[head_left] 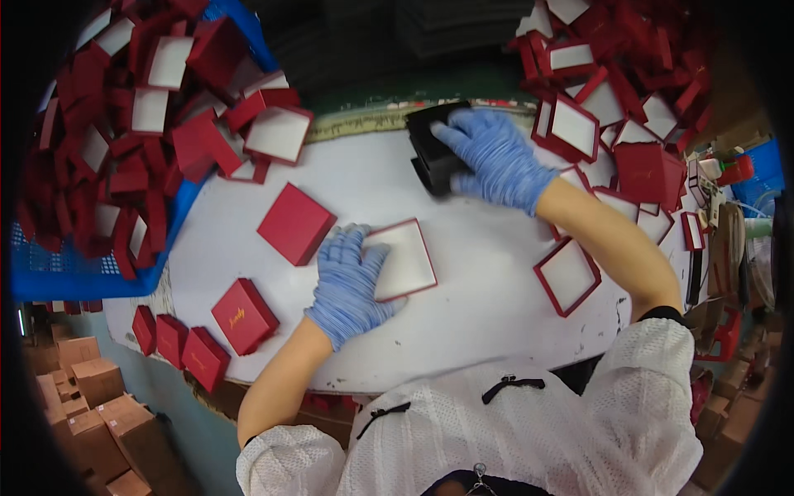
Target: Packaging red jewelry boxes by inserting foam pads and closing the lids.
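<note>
My left hand, in a blue knit glove, grips the left side of a shallow red box half. Its white inside faces up, and the hand covers its left edge. Farther off and to the right, my gloved right hand is closed on a stack of black box inserts at the table's far edge; slight blur hides the detail. A red box piece lies bottom up just left of my left hand. Nearer me on the left sits a closed-looking red box with gold lettering.
A blue crate heaped with red box pieces stands on the left. Another heap rises at the far right, and an open red box half lies nearer. Several small red boxes line the left table edge. Cartons stand below.
</note>
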Tool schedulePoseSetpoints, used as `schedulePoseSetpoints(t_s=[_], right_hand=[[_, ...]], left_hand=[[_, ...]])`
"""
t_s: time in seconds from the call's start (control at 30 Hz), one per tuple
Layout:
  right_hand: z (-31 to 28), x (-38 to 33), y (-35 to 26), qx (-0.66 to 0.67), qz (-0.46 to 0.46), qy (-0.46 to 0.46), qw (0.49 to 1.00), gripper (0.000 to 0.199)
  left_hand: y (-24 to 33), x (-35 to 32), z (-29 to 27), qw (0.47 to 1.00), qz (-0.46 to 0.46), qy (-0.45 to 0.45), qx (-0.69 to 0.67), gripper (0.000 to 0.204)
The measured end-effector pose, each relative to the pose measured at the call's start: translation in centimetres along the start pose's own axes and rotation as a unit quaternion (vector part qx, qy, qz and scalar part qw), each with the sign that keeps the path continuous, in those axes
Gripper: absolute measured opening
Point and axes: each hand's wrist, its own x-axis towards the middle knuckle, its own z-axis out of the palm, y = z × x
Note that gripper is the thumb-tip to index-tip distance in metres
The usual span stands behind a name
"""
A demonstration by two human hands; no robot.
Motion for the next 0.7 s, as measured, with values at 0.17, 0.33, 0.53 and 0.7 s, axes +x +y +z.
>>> schedulePoseSetpoints(t_s=[0.17, 0.33, 0.53, 0.7], right_hand=[[0.4, -2.3, 0.3, 0.088, 0.048, -0.033, 0.994, 0.042], [-1.7, -3.6, -0.9, 0.047, 0.02, 0.177, 0.983, 0.03], [-0.1, -4.5, -2.8, 0.052, 0.055, 0.039, 0.996, 0.026], [-3.6, -4.9, -2.5, 0.073, -0.02, 0.271, 0.96, 0.017]], left_hand=[[1.7, -3.1, 1.9, 0.992, -0.038, 0.058, -0.109, 0.079], [1.9, -3.5, 3.3, 0.982, -0.043, 0.097, -0.154, 0.082], [3.0, -3.6, 3.6, 0.977, -0.048, 0.114, -0.175, 0.09], [2.7, -4.4, 4.2, 0.974, -0.038, 0.134, -0.178, 0.101]])
